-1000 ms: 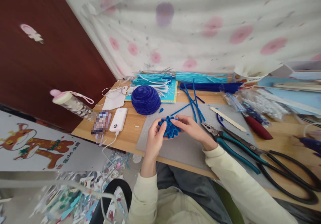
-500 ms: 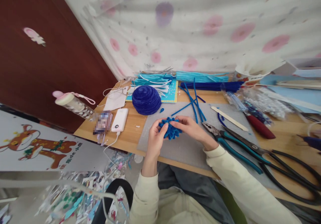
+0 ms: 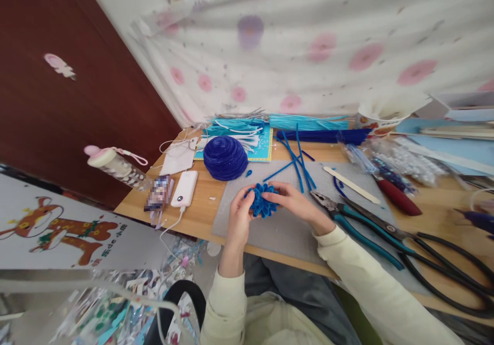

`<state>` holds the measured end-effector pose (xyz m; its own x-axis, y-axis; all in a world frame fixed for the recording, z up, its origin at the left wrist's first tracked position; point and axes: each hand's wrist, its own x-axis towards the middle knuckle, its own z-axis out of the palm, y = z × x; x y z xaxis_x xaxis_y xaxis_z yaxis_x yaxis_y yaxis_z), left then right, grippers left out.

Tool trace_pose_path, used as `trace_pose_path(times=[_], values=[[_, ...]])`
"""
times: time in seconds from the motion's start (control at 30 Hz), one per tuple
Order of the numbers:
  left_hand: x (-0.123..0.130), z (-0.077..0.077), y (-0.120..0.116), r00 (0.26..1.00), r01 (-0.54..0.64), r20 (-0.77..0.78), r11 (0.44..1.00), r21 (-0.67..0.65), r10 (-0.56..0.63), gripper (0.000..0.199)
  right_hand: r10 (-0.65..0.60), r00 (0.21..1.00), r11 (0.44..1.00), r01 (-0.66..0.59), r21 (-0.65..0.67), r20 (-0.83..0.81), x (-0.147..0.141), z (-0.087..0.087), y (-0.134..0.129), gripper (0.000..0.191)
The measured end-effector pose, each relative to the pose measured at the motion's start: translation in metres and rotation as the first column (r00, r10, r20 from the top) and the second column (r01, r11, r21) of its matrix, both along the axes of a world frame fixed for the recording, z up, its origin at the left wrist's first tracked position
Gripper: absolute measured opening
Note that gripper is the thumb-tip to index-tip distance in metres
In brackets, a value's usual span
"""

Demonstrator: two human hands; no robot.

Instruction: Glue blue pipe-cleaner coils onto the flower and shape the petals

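Note:
A blue pipe-cleaner flower [image 3: 263, 206] with many looped petals is held between both hands, just above the grey mat [image 3: 278, 237]. My left hand [image 3: 240, 212] grips its left side, the thumb on the petals. From the right, my right hand [image 3: 293, 201] pinches it with thumb and fingers; some fingertips are hidden behind the petals. Beyond the hands sits a dark blue dome [image 3: 225, 157] wound from fuzzy stems. Several loose blue pipe cleaners [image 3: 297, 162] lie crossed on the mat, and a small blue loop [image 3: 249, 173] rests near the dome.
Pliers [image 3: 358, 231], large scissors [image 3: 401, 234], a wooden stick [image 3: 351, 184] and a red-handled tool [image 3: 399, 196] lie to the right. Bundles of pipe cleaners [image 3: 324, 136] line the back. At left are a white power bank [image 3: 184, 188] with a cable and a bottle [image 3: 116, 167].
The camera view has shifted slightly. Both hands still hold the flower, which now faces up a little more, with small shifts of the fingers on its petals.

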<state>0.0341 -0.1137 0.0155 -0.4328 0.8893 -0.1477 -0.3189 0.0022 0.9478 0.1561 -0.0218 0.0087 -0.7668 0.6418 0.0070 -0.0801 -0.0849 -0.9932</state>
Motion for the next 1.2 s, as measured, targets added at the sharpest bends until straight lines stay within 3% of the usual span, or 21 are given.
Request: trace_pose_path(times=[0.13, 0.23, 0.6, 0.9, 1.2], values=[[0.0, 0.002, 0.002, 0.998, -0.042, 0.041, 0.999, -0.023, 0.043, 0.042, 0.013, 1.0, 0.996, -0.014, -0.09, -0.012, -0.001, 0.002, -0.002, 0.04], [-0.001, 0.004, 0.003, 0.995, -0.07, 0.068, 0.997, -0.032, 0.072, 0.044, 0.04, 0.998, 0.996, -0.043, -0.075, -0.039, -0.001, 0.001, -0.003, 0.04], [-0.008, 0.01, -0.002, 0.956, 0.087, 0.281, 0.996, -0.014, -0.079, 0.042, 0.047, 0.997, 0.998, -0.049, -0.041, -0.061, 0.0, -0.001, -0.005, 0.036], [-0.012, 0.004, -0.004, 0.952, 0.102, 0.293, 0.995, -0.024, -0.09, 0.039, 0.059, 0.996, 0.997, -0.056, 0.049, -0.07, 0.0, -0.002, -0.004, 0.036], [-0.009, 0.008, -0.002, 0.968, 0.035, 0.252, 0.998, -0.049, -0.022, 0.04, 0.039, 0.998, 0.999, -0.04, -0.035, -0.046, -0.003, -0.002, -0.004, 0.038]])
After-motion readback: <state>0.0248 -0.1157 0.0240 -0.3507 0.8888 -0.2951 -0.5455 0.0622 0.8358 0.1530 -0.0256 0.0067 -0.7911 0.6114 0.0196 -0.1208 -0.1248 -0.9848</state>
